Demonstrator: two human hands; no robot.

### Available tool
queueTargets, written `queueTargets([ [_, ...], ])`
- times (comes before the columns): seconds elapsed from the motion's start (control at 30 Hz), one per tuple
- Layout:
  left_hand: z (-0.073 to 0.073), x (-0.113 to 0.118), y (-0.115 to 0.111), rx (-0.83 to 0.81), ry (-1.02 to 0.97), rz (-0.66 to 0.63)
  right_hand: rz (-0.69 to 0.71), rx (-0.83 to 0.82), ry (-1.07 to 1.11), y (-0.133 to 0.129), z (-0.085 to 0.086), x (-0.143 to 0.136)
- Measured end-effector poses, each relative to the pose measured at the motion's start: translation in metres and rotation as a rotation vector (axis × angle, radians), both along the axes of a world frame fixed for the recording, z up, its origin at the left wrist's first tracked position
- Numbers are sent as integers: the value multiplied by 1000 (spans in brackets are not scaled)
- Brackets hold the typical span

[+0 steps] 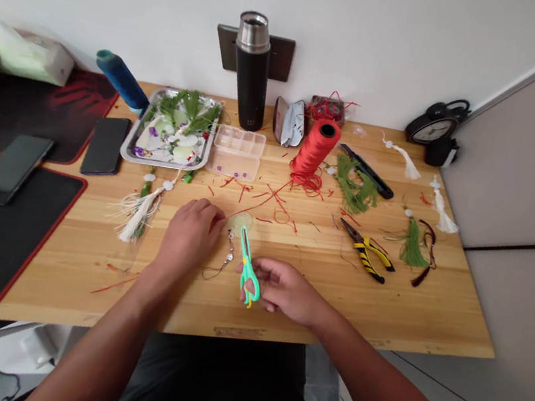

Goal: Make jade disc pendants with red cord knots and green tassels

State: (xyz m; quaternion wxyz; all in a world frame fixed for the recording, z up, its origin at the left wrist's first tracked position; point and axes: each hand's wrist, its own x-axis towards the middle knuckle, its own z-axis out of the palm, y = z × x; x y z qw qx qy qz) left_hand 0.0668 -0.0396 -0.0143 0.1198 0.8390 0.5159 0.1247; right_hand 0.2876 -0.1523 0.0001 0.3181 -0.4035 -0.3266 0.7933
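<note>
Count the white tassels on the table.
3: a tassel in front of the tray, a second beside the clock, a third below and right of that. The tray may hide more.

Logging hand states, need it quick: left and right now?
Left hand: at the red thread; grip can't be told.
Right hand: holding the green scissors.

Near the frame's centre, the right grip [280,288] partly hides the green scissors [246,270]. The frame's left edge cuts off the lower black mouse pad [22,244], and at upper right the alarm clock [430,129] is too small to read.
</note>
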Motion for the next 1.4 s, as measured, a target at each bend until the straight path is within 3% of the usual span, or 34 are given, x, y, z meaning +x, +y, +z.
queueTargets([
  [0.23, -7, -3, -1, 46, -165, -5, 118, -59, -99, 21, 3, -2],
  [0.5, -14, -9, 1, 82, -210, -41, 168, -67, -234, 46, 7, -9],
  [0.97, -18, -12, 3, 112, -222, -148, 230, -96, -331, 59, 4, -12],
  [1.4, -19, -9, 5, 139, -220, -189, 203, -101, -306, 67, -2, -12],
])
